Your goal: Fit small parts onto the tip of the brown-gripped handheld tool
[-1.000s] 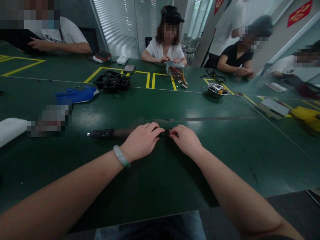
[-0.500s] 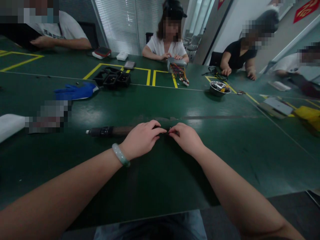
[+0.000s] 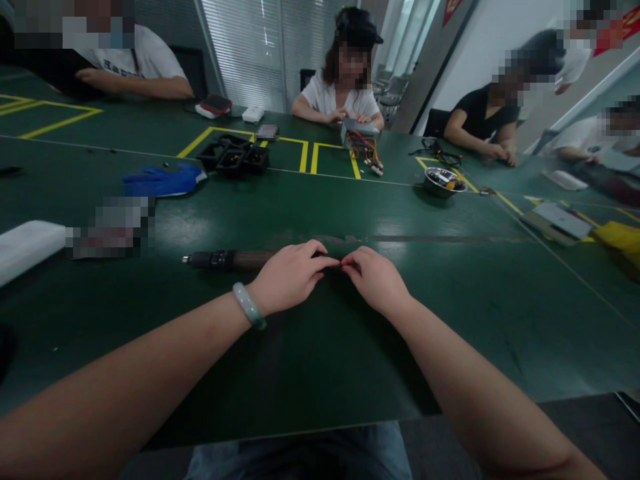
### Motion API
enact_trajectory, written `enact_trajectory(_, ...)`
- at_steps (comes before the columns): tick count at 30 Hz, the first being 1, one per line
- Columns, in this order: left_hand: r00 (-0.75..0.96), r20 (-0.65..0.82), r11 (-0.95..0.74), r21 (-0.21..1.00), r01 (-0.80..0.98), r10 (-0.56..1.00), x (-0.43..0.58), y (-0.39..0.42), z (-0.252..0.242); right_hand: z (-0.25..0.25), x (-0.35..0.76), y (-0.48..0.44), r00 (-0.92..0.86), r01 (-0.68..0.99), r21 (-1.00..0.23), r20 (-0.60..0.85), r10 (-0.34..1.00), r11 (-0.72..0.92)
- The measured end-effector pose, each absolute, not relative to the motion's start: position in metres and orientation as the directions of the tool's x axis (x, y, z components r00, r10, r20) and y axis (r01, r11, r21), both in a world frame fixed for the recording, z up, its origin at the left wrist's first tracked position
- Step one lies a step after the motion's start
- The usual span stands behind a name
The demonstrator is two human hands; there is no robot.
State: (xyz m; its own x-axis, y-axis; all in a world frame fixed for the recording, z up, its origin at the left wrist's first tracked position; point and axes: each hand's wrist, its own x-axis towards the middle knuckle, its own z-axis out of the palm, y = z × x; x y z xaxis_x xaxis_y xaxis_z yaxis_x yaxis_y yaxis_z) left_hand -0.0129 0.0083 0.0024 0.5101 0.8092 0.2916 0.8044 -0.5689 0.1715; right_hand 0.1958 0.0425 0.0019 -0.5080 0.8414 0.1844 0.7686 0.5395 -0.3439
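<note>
A long dark electric screwdriver (image 3: 220, 259) with a brown body and a silver tip lies sideways on the green table, its tip pointing left. Across its rear part, my left hand (image 3: 293, 275) is closed over it, with thumb and forefinger reaching toward its right end; a jade-coloured bangle is on that wrist. At that end, my right hand (image 3: 377, 277) is pinched, fingertips almost meeting those of the left. Whatever lies between the right fingertips is dark, tiny and mostly hidden.
Left of the hands lie a blue glove (image 3: 163, 180) and a white object (image 3: 33, 247). Farther off are black trays (image 3: 233, 157), a metal box with coloured wires (image 3: 361, 137) under a person's hands, and a steel bowl of small parts (image 3: 443, 183). Several people sit around the table.
The view has shifted slightly, so the table's things appear a little farther right. Both my hands keep nearly the same pose at the screwdriver. A co-worker at right has brought both hands together.
</note>
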Motion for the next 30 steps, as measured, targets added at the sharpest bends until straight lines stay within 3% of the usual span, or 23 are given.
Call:
enact_trajectory(4, 0.508, 0.295, -0.570, 0.181, 0.802, 0.809, -0.0125, 0.0080, 0.0033, 0.0034, 0.1957, 0.0422, -0.508, 0.789, -0.311, 0.156, 0.847, 0.530)
enact_trajectory(23, 0.502, 0.289, -0.563, 0.193, 0.804, 0.815, -0.0117, 0.0076, 0.0038, 0.0017, 0.1923, 0.0417, -0.533, 0.729, -0.392, 0.188, 0.825, 0.561)
enact_trajectory(30, 0.509, 0.296, -0.572, 0.191, 0.797, 0.808, -0.0117, 0.0081, 0.0035, 0.0003, 0.1865, 0.0354, -0.493, 0.805, -0.291, 0.154, 0.856, 0.516)
